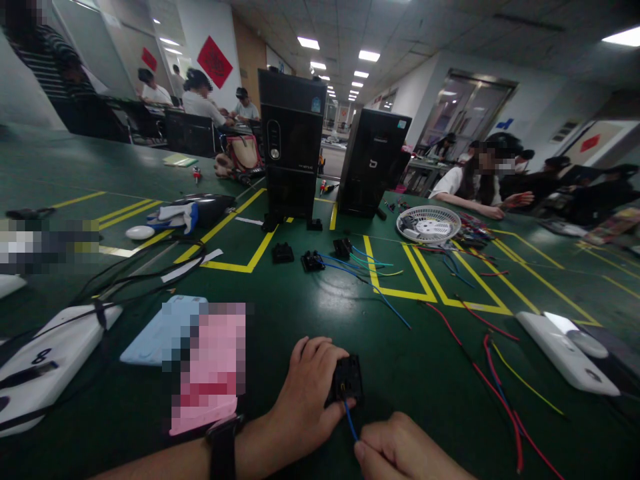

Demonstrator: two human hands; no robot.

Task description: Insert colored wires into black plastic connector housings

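My left hand (pixel 305 400) is closed around a square black plastic connector (pixel 347 381), and my right hand (pixel 400 450) pinches a thin blue wire (pixel 351 421) above the green worktop (pixel 425 347).

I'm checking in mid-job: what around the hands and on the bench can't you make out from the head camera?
- Lower end of the blue wire: in the head view, it disappears behind the right hand.
- Right hand's grip: cut off by the bottom edge.
- Inside the black connector: too small and dark to read, and the left hand covers part of it.
- Pink item: pixelated, so its surface can't be read.
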